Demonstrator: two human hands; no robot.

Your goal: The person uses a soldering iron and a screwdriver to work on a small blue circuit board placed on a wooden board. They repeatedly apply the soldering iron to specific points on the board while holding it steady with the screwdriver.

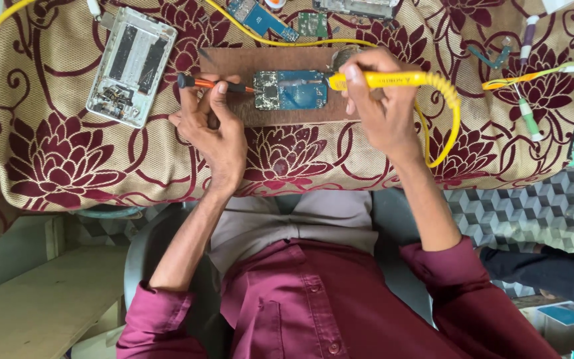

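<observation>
Yellow soldering iron (393,80) gripped by right hand (373,100), left hand (210,123) pinching orange screwdriver (214,84) over blue circuit board (291,90), opened casing (131,64) alongside.

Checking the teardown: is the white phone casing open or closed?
Open: the white phone casing lies cover off, its inner frame and parts exposed.

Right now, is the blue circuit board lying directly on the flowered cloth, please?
No, the circuit board rests on a brown wooden board laid over the flowered cloth.

We list: matt brown wooden board (234,63); woven floral cloth (68,153); glossy yellow plastic soldering iron (393,80); shiny blue circuit board (291,90).
</observation>
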